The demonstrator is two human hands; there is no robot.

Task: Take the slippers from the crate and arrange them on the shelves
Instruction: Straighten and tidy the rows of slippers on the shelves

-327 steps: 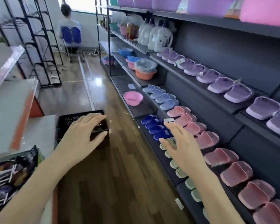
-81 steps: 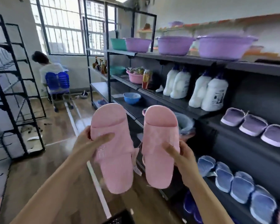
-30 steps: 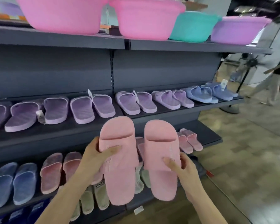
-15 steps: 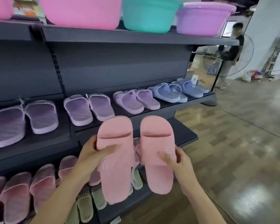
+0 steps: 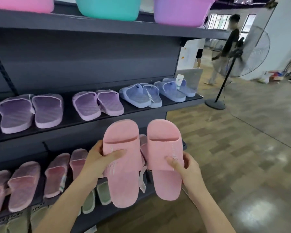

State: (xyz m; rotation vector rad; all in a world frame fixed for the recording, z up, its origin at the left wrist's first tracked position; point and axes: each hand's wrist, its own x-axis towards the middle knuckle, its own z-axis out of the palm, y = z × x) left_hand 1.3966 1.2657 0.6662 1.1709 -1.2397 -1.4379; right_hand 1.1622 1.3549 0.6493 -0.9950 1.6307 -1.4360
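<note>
As the pair hangs in mid-air before the right end of the shelves [image 5: 141,113], the left hand [image 5: 97,161] grips the left pink slipper [image 5: 123,174], thumb curled across its strap, and the right hand [image 5: 186,167] grips the right pink slipper [image 5: 165,157] likewise. Toes up, side by side: matte pink, wide straps, embossed lettering.

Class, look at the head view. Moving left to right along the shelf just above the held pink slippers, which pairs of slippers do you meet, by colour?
darker purple pair → lighter purple pair → plain blue pair → blue pair with a white tag
</note>
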